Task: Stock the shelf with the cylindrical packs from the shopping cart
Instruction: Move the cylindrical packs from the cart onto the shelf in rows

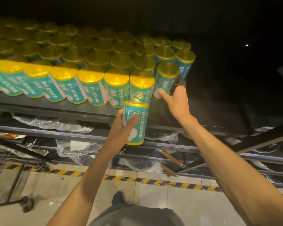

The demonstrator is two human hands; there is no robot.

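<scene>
Several rows of teal cylindrical packs with yellow tops (91,85) stand upright on a dark shelf (72,106). My left hand (121,129) grips one more teal pack (135,123), upright, just below the shelf's front edge. My right hand (176,100) is on the shelf and holds the rightmost front pack (166,79), thumb on its left side and fingers behind its right side. That pack stands a little apart from the front row.
Right of the packs the shelf surface (210,111) is dark and bare. Lower shelves hold crumpled plastic wrap (75,149) and wooden-handled tools (171,158). A wire shopping cart (0,160) stands at the left. Striped hazard tape (153,181) runs along the tiled floor.
</scene>
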